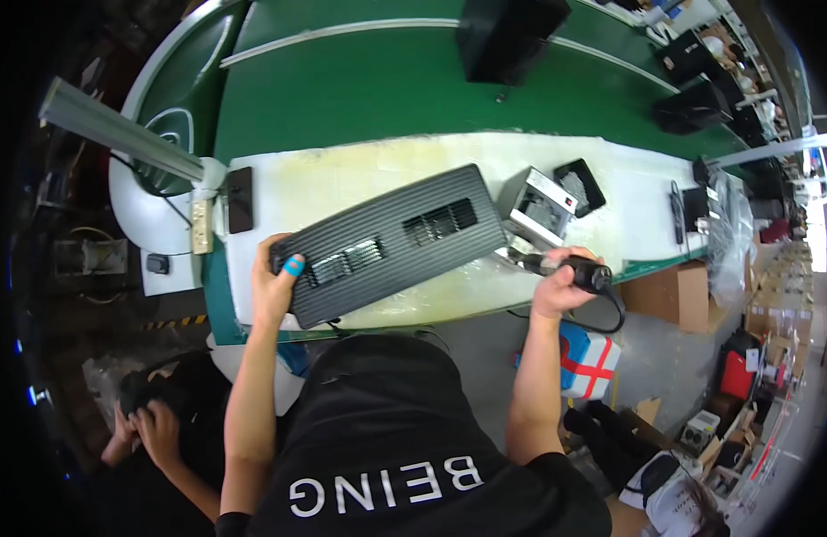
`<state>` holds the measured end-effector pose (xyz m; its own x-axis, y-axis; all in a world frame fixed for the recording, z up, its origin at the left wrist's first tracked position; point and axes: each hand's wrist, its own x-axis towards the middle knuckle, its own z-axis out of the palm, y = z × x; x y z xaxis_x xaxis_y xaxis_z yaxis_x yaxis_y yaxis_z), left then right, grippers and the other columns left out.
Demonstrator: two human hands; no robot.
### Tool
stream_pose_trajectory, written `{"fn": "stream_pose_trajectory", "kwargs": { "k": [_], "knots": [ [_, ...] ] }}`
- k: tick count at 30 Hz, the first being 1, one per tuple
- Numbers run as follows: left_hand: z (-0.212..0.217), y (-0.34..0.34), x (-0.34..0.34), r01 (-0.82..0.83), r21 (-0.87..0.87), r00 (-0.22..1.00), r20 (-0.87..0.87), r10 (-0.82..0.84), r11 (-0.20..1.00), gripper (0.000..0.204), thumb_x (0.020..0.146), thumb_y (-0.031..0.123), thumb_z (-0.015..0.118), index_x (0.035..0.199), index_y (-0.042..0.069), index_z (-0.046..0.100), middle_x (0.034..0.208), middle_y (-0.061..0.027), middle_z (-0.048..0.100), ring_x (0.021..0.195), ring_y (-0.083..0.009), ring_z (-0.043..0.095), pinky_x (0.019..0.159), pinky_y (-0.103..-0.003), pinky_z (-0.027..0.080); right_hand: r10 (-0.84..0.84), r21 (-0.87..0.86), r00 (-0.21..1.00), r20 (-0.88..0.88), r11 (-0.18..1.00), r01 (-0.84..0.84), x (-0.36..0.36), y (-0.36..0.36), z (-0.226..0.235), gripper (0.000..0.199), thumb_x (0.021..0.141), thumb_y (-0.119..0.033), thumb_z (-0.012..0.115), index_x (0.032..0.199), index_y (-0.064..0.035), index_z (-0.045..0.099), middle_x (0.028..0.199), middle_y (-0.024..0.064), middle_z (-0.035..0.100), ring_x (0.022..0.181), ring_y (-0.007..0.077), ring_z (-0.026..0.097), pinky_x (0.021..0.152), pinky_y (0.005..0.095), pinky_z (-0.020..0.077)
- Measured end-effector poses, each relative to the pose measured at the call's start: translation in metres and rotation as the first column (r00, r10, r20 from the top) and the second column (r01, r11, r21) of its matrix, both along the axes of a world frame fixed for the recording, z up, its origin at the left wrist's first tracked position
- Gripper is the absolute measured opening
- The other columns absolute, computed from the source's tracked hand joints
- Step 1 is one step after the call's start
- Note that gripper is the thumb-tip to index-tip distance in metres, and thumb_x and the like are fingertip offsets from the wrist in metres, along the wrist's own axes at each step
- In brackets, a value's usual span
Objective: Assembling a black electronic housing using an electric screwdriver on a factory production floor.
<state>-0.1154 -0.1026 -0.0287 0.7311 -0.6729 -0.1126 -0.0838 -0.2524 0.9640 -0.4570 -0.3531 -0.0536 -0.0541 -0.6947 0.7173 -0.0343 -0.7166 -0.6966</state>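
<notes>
A dark grey ribbed panel (pixel 391 234) with two rectangular slotted openings lies tilted across the white-covered bench. My left hand (pixel 275 279) grips its left end, with the thumb, wrapped in blue, on top. In my right hand (pixel 567 281) is a black corded electric screwdriver (pixel 589 273), held by the body close to the panel's right end. Its front end points left toward the panel's lower right corner; whether it touches cannot be made out. Just beyond stand a white and grey screw feeder (pixel 540 208) and a small black tray (pixel 596 186) of small parts.
A black phone (pixel 241 200) and a power strip (pixel 201 225) lie at the left, by a metal post (pixel 122 128). Large black boxes (pixel 507 40) stand on the green conveyor (pixel 342 89) beyond. A cardboard box (pixel 668 295) sits at the right. Another person's hands (pixel 154 430) show lower left.
</notes>
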Motion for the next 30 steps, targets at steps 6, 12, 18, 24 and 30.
{"fn": "stream_pose_trajectory", "kwargs": {
  "k": [6, 12, 18, 24, 30],
  "knots": [
    [-0.03, -0.007, 0.002, -0.002, -0.067, 0.998, 0.067, 0.006, 0.998, 0.046, 0.077, 0.016, 0.074, 0.117, 0.003, 0.055, 0.109, -0.0106, 0.06, 0.103, -0.0188, 0.055, 0.092, -0.032, 0.043, 0.154, 0.236, 0.988, 0.028, 0.959, -0.157, 0.013, 0.053, 0.016, 0.063, 0.087, -0.039, 0.067, 0.122, 0.0056, 0.039, 0.101, 0.0132, 0.059, 0.062, 0.0158, 0.058, 0.058, 0.0289, 0.0504],
    [-0.015, 0.0, 0.003, -0.036, -0.123, 0.995, -0.097, 0.024, 0.992, 0.047, 0.078, 0.016, 0.075, 0.118, 0.002, 0.055, 0.11, -0.0107, 0.06, 0.107, -0.019, 0.054, 0.096, -0.033, 0.041, 0.565, 0.043, 0.819, 0.098, 0.82, -0.571, 0.096, 0.091, 0.148, 0.079, 0.089, -0.051, 0.058, 0.136, 0.0016, 0.024, 0.098, 0.0198, 0.056, 0.051, 0.0208, 0.057, 0.04, 0.0295, 0.0499],
    [-0.019, 0.002, 0.006, -0.045, -0.164, 0.991, -0.129, 0.024, 0.985, 0.046, 0.078, 0.017, 0.075, 0.116, 0.002, 0.055, 0.112, -0.0113, 0.059, 0.109, -0.0214, 0.054, 0.097, -0.032, 0.039, 0.694, -0.159, 0.691, 0.202, 0.719, -0.676, 0.236, 0.118, 0.197, 0.073, 0.092, -0.057, 0.047, 0.138, -0.0044, 0.023, 0.105, 0.0176, 0.053, 0.052, 0.0224, 0.056, 0.043, 0.0326, 0.0512],
    [-0.021, 0.001, 0.005, -0.055, -0.244, 0.998, -0.038, 0.047, 0.968, 0.046, 0.079, 0.019, 0.075, 0.116, 0.003, 0.053, 0.11, -0.0135, 0.058, 0.103, -0.0259, 0.057, 0.091, -0.034, 0.044, 0.855, -0.022, 0.519, 0.002, 0.519, -0.855, 0.303, 0.133, 0.178, 0.076, 0.087, -0.051, 0.057, 0.142, -0.0125, 0.022, 0.105, 0.0171, 0.055, 0.063, 0.0224, 0.062, 0.054, 0.0343, 0.0555],
    [-0.029, -0.001, 0.004, -0.076, -0.255, 0.993, -0.107, 0.05, 0.964, 0.045, 0.078, 0.017, 0.075, 0.116, 0.003, 0.053, 0.11, -0.0133, 0.058, 0.104, -0.0257, 0.057, 0.091, -0.034, 0.044, 0.937, 0.126, 0.329, 0.121, 0.314, -0.941, 0.309, 0.137, 0.161, 0.077, 0.081, -0.036, 0.073, 0.141, -0.0199, 0.028, 0.11, 0.0144, 0.057, 0.081, 0.0238, 0.065, 0.069, 0.0369, 0.0563]
  ]
}}
